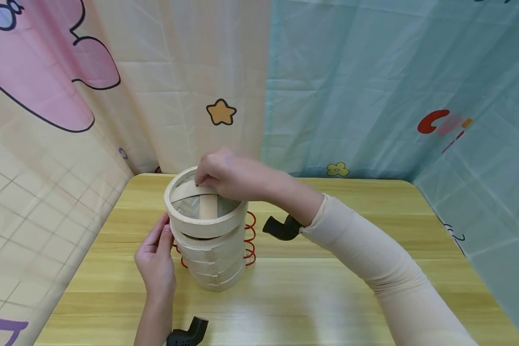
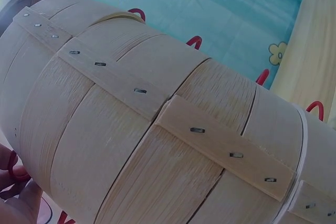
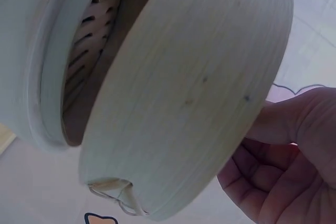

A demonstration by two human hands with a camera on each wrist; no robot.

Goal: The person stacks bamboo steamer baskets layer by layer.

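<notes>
A tall stack of bamboo steamer baskets [image 1: 216,264] stands on the table, with red wire loops [image 1: 251,240] down its sides. On top is the round bamboo lid [image 1: 209,229], which has crossing strips over a woven panel. My right hand [image 1: 231,175] pinches the curved strip at the lid's top. In the right wrist view the lid [image 3: 189,87] is tilted up from the upper basket [image 3: 34,66], and slots show inside through the gap. At the stack's upper left side, the fingers of my left hand [image 1: 157,254] pinch a red loop [image 2: 17,170], partly hidden behind the basket wall.
The stack stands left of the middle of the wooden table [image 1: 328,288]. A printed curtain [image 1: 350,86] hangs along the back and sides. Black mounts sit at both wrists, the right mount [image 1: 282,228] close to the stack's right side.
</notes>
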